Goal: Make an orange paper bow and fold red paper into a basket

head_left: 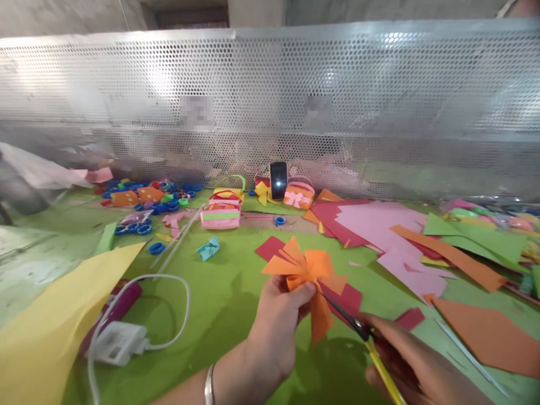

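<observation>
No text, label, brand, number or sign can be read. Two pixelated patches (197, 112) on the perforated metal panel (261, 73) are illegible, as is any marking on the white adapter (118, 342) in front of it.

In our left hand (274, 323) we had a bow (318, 264) of plain orange; in our right hand (405, 349), scissors (382, 363) with yellow on the handle and dark blades. Our bangle (208, 385) was silver. Below the grip we saw a green cover (189, 315). Left of the grip were a turquoise scrap (208, 248), a white plug (118, 343) and a yellow sheet (63, 315); farther left, blue rings (157, 248) and orange pieces (124, 198) with pale dots. Beyond the grip, a pink basket (220, 223) had a light-green stripe, and the panel (261, 73) was silver-grey, patterned with round holes. Right of the grip, we saw a pale-pink sheet (375, 222).
</observation>
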`<move>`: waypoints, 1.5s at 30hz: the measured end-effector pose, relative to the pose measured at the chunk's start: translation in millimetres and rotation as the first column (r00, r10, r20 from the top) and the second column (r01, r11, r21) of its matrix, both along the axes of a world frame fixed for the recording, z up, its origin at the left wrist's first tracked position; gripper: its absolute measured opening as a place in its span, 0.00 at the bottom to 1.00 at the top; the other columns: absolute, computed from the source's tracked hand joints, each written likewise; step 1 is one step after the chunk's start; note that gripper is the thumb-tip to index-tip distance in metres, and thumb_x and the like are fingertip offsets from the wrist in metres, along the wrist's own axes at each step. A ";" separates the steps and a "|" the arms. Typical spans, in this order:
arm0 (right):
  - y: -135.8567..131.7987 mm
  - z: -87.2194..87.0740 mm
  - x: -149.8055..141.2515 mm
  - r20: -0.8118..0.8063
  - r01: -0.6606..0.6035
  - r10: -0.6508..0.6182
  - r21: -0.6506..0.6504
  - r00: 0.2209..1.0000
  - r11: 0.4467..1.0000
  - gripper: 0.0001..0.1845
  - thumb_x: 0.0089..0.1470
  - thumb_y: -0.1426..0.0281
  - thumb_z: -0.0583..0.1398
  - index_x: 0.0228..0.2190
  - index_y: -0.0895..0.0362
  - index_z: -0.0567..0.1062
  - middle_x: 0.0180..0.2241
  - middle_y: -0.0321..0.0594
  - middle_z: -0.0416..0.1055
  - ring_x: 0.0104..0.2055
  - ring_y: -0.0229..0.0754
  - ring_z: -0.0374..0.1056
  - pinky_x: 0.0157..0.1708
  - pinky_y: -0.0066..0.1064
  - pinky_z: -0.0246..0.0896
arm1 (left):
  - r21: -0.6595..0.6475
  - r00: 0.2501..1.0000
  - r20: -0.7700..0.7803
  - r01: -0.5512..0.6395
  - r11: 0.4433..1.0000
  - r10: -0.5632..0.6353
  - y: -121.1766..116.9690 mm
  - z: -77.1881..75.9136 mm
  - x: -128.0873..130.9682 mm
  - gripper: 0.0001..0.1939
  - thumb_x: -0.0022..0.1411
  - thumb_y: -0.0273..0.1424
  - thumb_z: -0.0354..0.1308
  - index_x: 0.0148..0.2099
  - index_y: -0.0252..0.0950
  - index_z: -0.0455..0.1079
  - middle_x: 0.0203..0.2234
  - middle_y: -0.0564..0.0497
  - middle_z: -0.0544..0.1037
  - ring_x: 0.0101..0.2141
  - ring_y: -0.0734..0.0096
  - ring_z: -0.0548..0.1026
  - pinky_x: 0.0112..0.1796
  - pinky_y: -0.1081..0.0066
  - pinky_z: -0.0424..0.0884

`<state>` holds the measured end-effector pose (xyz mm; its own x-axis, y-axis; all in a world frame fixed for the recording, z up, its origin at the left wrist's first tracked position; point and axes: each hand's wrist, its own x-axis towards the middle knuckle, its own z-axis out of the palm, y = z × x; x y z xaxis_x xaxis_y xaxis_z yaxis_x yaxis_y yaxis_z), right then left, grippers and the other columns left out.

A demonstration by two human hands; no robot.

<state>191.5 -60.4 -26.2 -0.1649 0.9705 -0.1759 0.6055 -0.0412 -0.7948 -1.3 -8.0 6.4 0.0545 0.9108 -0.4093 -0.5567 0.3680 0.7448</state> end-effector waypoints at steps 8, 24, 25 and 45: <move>2.9 13.6 -20.6 0.014 0.034 -0.034 0.020 0.999 0.999 0.25 0.52 0.59 0.57 0.51 0.55 0.68 0.37 0.45 0.75 0.40 0.46 0.72 0.40 0.32 0.69 | 0.069 0.995 -0.012 0.098 0.993 -0.097 -6.6 -1.8 3.7 0.18 0.42 0.26 0.65 0.39 0.32 0.72 0.37 0.45 0.81 0.34 0.65 0.77 0.38 0.68 0.72; -1.8 9.3 -28.5 0.096 -0.010 -0.002 0.126 0.995 0.992 0.27 0.54 0.63 0.55 0.55 0.57 0.62 0.50 0.49 0.70 0.50 0.48 0.69 0.46 0.36 0.67 | 0.016 0.994 -0.005 0.105 0.994 -0.105 -8.4 0.0 7.0 0.15 0.39 0.27 0.67 0.34 0.33 0.73 0.29 0.50 0.80 0.27 0.73 0.74 0.30 0.75 0.70; -1.4 7.7 -28.5 0.095 -0.009 -0.005 0.147 0.995 0.989 0.27 0.54 0.63 0.56 0.55 0.57 0.63 0.50 0.50 0.70 0.50 0.48 0.69 0.46 0.35 0.67 | 0.023 0.994 -0.004 0.112 0.993 -0.112 -8.4 -0.8 7.3 0.15 0.39 0.27 0.67 0.34 0.33 0.74 0.29 0.49 0.80 0.27 0.72 0.75 0.30 0.74 0.70; -1.5 0.8 -28.5 0.129 -0.021 -0.010 0.235 0.992 0.972 0.23 0.54 0.64 0.55 0.52 0.54 0.70 0.45 0.48 0.74 0.45 0.49 0.72 0.39 0.32 0.70 | 0.000 0.990 0.008 0.143 0.990 -0.143 -7.1 -5.9 8.6 0.17 0.38 0.29 0.68 0.35 0.31 0.74 0.29 0.47 0.80 0.26 0.72 0.74 0.32 0.72 0.69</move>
<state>163.0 -61.9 -25.4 -0.1615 0.9861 0.0376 0.7026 0.1417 -0.6973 7.4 -15.2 0.5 0.1870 0.8932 -0.4089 -0.5042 0.4445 0.7404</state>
